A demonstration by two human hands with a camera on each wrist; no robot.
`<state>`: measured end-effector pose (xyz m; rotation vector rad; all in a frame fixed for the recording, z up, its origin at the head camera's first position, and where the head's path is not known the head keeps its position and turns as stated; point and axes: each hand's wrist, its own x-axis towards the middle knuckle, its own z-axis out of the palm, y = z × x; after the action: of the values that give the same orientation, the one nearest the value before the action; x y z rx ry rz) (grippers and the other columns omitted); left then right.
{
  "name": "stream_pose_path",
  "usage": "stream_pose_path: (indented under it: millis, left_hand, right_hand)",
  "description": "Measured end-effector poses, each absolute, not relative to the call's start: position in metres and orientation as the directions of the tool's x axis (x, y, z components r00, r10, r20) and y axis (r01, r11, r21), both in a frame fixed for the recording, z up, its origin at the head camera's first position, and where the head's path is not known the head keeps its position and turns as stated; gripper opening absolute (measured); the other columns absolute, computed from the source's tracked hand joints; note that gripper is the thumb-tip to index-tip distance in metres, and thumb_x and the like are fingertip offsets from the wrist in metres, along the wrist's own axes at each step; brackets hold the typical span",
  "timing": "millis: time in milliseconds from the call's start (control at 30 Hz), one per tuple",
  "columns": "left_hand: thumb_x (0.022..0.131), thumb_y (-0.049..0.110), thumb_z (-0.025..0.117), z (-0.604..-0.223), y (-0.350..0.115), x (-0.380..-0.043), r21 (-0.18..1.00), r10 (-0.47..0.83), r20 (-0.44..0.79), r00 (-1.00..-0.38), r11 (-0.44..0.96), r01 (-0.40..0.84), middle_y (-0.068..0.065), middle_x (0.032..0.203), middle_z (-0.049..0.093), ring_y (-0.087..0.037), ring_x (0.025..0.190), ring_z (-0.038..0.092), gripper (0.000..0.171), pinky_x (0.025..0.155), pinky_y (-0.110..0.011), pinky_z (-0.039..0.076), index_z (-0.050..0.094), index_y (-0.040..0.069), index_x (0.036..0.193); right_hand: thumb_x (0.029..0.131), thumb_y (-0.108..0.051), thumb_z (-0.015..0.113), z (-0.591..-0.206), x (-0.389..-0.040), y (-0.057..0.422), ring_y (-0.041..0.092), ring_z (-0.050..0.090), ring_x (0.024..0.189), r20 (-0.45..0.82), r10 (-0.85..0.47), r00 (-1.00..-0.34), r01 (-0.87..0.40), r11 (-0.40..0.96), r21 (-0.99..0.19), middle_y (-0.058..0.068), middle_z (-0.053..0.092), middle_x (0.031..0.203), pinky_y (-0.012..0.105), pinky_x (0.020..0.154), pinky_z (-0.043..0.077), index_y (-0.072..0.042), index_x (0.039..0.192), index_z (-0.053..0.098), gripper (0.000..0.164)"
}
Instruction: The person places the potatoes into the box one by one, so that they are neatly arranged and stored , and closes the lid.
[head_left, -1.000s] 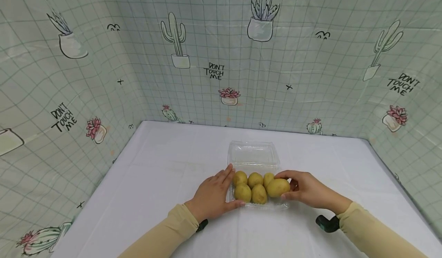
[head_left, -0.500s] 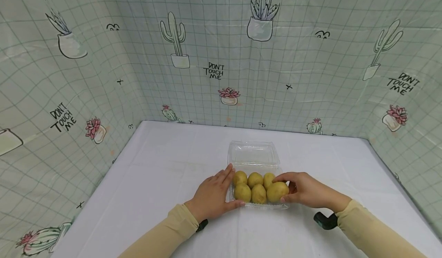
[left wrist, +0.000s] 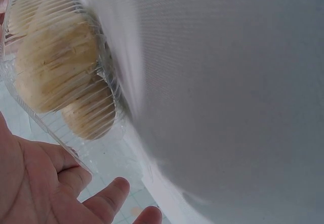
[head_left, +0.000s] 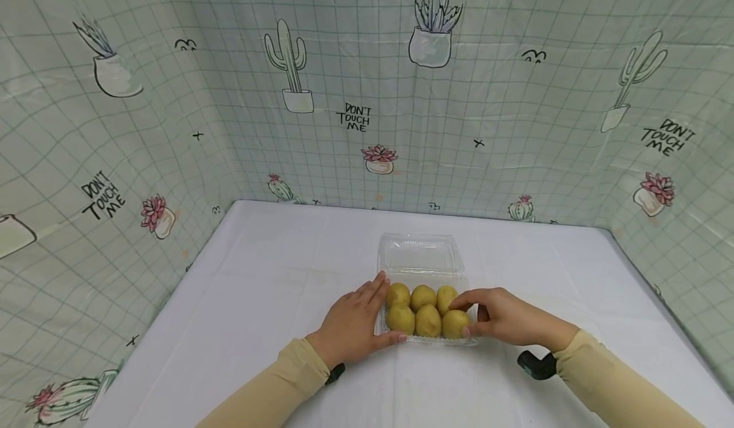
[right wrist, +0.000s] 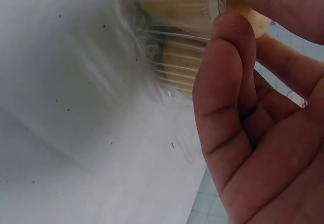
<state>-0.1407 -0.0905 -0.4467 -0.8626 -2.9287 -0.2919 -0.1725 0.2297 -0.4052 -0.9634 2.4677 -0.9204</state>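
Several yellow potatoes (head_left: 423, 297) sit in two rows in a clear plastic clamshell box (head_left: 420, 254), its lid folded back. My right hand (head_left: 507, 316) has thumb and fingers about the front right potato (head_left: 455, 325), which rests in the box. In the right wrist view, that hand (right wrist: 263, 128) is at the ribbed box wall, some fingers curled. My left hand (head_left: 352, 326) lies along the box's left side, fingers extended, thumb at the front edge. The left wrist view shows potatoes (left wrist: 55, 64) through the ribbed wall, beside the left hand (left wrist: 50, 183).
A white cloth (head_left: 287, 256) covers the table under the box. Behind and at both sides hangs a grid-patterned curtain (head_left: 332, 52) with drawn cacti. Dark wrist-worn devices show at both cuffs, the right one (head_left: 537, 365) more plainly.
My right hand has lowered the front right potato into the box's corner, moving slightly left and toward me. The left hand has kept its place.
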Motion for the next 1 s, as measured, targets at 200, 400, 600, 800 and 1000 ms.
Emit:
stream_pose_path:
  millis: [200,400,600,800,1000]
  left_hand:
    - [0.091,0.076,0.041,-0.4453,-0.0901,-0.1407,0.157,0.526,0.112,-0.843,0.828,0.538,-0.011,0.164,0.02,-0.028,0.141,0.037,0.099,0.106,-0.044,0.04,0.027,0.005,0.158]
    - [0.092,0.076,0.042,-0.4445,-0.0902,-0.1406,0.162,0.53,0.12,-0.84,0.824,0.543,-0.012,0.163,0.021,-0.029,0.141,0.037,0.098,0.106,-0.044,0.041,0.028,0.004,0.157]
    - [0.092,0.075,0.043,-0.4444,-0.0903,-0.1404,0.171,0.526,0.109,-0.844,0.826,0.537,-0.012,0.163,0.021,-0.028,0.142,0.037,0.097,0.107,-0.044,0.04,0.027,0.004,0.157]
    - [0.092,0.075,0.043,-0.4431,-0.0901,-0.14,0.179,0.519,0.086,-0.85,0.831,0.526,-0.011,0.164,0.02,-0.027,0.143,0.035,0.097,0.108,-0.044,0.039,0.027,0.005,0.157]
    - [0.092,0.075,0.043,-0.444,-0.0904,-0.1405,0.177,0.523,0.094,-0.847,0.829,0.531,-0.011,0.163,0.021,-0.028,0.142,0.036,0.097,0.107,-0.044,0.039,0.028,0.004,0.157]
  right_hand:
    - [0.089,-0.025,0.077,-0.4056,-0.1723,0.2291,0.005,0.056,0.062,-0.055,-0.697,-0.714,-0.484,0.55,-0.681,-0.002,0.065,0.11,0.025,0.058,0.049,-0.012,0.126,0.065,0.04]
    - [0.091,-0.027,0.075,-0.407,-0.1717,0.2288,0.005,0.055,0.063,-0.04,-0.698,-0.715,-0.494,0.545,-0.678,-0.002,0.066,0.109,0.025,0.057,0.049,-0.012,0.125,0.066,0.039]
    - [0.091,-0.029,0.076,-0.4061,-0.1713,0.2291,0.004,0.056,0.065,-0.002,-0.708,-0.706,-0.545,0.546,-0.636,-0.004,0.066,0.11,0.025,0.058,0.049,-0.013,0.124,0.068,0.038]
    - [0.091,-0.028,0.075,-0.4032,-0.1713,0.2308,0.003,0.056,0.066,0.019,-0.716,-0.698,-0.571,0.541,-0.617,-0.005,0.065,0.11,0.025,0.059,0.049,-0.014,0.124,0.068,0.036]
    - [0.091,-0.024,0.076,-0.4047,-0.1729,0.2315,0.004,0.055,0.067,0.001,-0.713,-0.701,-0.552,0.542,-0.633,-0.007,0.065,0.108,0.025,0.059,0.049,-0.014,0.123,0.068,0.034]
